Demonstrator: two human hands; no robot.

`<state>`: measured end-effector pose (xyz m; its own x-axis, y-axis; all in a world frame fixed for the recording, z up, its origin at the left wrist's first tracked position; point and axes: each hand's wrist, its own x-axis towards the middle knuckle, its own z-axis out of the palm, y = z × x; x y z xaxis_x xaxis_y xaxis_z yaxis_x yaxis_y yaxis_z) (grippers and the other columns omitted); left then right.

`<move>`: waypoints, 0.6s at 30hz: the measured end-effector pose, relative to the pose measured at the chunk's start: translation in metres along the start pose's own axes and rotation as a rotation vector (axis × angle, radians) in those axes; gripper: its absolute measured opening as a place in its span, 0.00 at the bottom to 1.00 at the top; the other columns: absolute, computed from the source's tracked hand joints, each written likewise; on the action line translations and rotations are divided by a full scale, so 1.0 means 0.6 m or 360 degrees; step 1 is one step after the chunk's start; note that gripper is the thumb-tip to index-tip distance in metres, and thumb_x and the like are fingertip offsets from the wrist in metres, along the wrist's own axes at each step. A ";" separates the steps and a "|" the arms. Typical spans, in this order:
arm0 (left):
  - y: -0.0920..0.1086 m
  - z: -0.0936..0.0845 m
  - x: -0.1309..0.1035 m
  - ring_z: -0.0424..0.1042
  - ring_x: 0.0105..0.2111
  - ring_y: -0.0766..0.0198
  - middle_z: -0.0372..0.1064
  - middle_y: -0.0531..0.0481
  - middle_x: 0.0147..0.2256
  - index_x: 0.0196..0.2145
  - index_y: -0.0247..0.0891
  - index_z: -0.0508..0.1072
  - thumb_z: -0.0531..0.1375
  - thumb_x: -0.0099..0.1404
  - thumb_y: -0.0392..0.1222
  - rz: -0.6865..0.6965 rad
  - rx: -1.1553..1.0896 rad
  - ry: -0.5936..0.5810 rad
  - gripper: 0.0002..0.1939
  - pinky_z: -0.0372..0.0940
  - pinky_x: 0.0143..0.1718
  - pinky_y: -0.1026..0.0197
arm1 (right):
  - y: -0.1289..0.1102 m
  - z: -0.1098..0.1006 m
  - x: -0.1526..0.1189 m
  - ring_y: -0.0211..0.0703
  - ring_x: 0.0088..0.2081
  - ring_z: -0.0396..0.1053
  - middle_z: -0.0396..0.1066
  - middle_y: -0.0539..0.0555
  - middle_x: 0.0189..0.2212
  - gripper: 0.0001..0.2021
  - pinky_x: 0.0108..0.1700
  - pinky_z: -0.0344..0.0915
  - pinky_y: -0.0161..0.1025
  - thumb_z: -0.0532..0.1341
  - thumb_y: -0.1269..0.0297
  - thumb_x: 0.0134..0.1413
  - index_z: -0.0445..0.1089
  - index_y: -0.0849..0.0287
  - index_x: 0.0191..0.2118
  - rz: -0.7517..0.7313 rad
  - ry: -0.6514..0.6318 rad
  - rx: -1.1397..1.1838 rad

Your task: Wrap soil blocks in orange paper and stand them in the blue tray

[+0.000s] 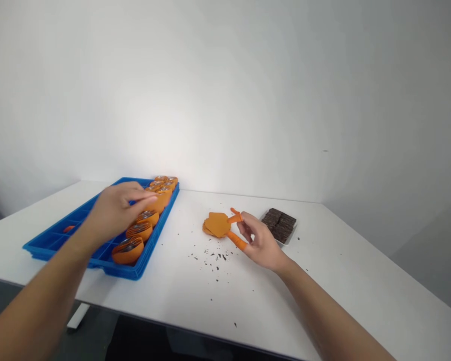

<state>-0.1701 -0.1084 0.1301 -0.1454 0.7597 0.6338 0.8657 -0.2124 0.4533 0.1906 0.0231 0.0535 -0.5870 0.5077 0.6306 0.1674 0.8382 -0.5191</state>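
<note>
Left hand (117, 209) over the blue compartment tray (121, 271) – blurred, thumb and finger apparently closed on a folded orange wrapper (163, 202) at the tray's near-right row. Below and beyond its fingertips, more folded orange wrappers (138, 231) stand in that row, dark and shiny matter showing inside.

Right hand (262, 241) loosely open, thumb and index apart, orange finger cots (236, 241) at the right edge of a stack of orange sheets (218, 223). Black crumbs (224, 257) just nearer than the stack; dark layered strips (281, 224) just beyond the right hand.

Step in hand, as I judge it: seating one wrapper. Next move calls for a light left release – and, on the right, separating a single sheet.
</note>
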 end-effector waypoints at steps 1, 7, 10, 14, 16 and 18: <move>-0.028 -0.016 0.002 0.78 0.39 0.51 0.82 0.51 0.37 0.34 0.46 0.87 0.63 0.65 0.63 -0.0153 -0.0032 0.0077 0.20 0.74 0.42 0.54 | 0.001 0.000 0.000 0.38 0.26 0.46 0.49 0.42 0.28 0.06 0.76 0.54 0.74 0.65 0.60 0.70 0.73 0.51 0.49 -0.0008 -0.0005 -0.0010; -0.167 -0.018 -0.028 0.80 0.37 0.50 0.81 0.47 0.38 0.42 0.39 0.87 0.68 0.57 0.67 -0.0701 -0.0381 0.0016 0.29 0.79 0.41 0.51 | 0.003 0.006 0.001 0.36 0.25 0.46 0.47 0.40 0.27 0.09 0.78 0.50 0.73 0.67 0.64 0.67 0.72 0.50 0.50 0.0000 -0.0064 -0.0037; -0.197 0.014 -0.054 0.81 0.40 0.49 0.81 0.46 0.41 0.40 0.39 0.86 0.68 0.57 0.68 -0.0708 -0.0440 -0.0013 0.29 0.80 0.42 0.50 | 0.003 0.007 0.001 0.37 0.25 0.46 0.46 0.40 0.27 0.08 0.78 0.50 0.73 0.66 0.62 0.68 0.71 0.50 0.51 0.0007 -0.0047 -0.0037; -0.206 0.052 -0.079 0.80 0.42 0.49 0.80 0.48 0.39 0.37 0.43 0.86 0.64 0.63 0.67 -0.0639 -0.0258 0.0073 0.24 0.78 0.46 0.50 | 0.005 0.006 0.001 0.38 0.25 0.46 0.46 0.41 0.27 0.08 0.77 0.53 0.74 0.64 0.61 0.70 0.71 0.50 0.52 0.0012 -0.0054 -0.0042; -0.204 0.066 -0.085 0.79 0.41 0.49 0.79 0.48 0.36 0.36 0.45 0.86 0.61 0.66 0.64 -0.0534 -0.0056 0.0101 0.23 0.75 0.47 0.50 | 0.003 0.004 0.002 0.38 0.25 0.46 0.47 0.41 0.27 0.09 0.75 0.56 0.74 0.64 0.60 0.70 0.70 0.49 0.52 0.0011 -0.0072 -0.0050; -0.203 0.075 -0.088 0.78 0.40 0.50 0.78 0.48 0.35 0.36 0.46 0.85 0.58 0.69 0.62 -0.0415 0.0077 0.0108 0.22 0.74 0.46 0.51 | 0.000 0.003 0.004 0.39 0.26 0.47 0.47 0.42 0.27 0.08 0.71 0.63 0.73 0.63 0.60 0.71 0.69 0.49 0.52 0.0008 -0.0087 -0.0070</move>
<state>-0.2461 -0.0950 0.0129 -0.3968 0.7416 0.5410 0.8164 0.0157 0.5773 0.1878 0.0239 0.0541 -0.6284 0.5014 0.5947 0.2045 0.8441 -0.4956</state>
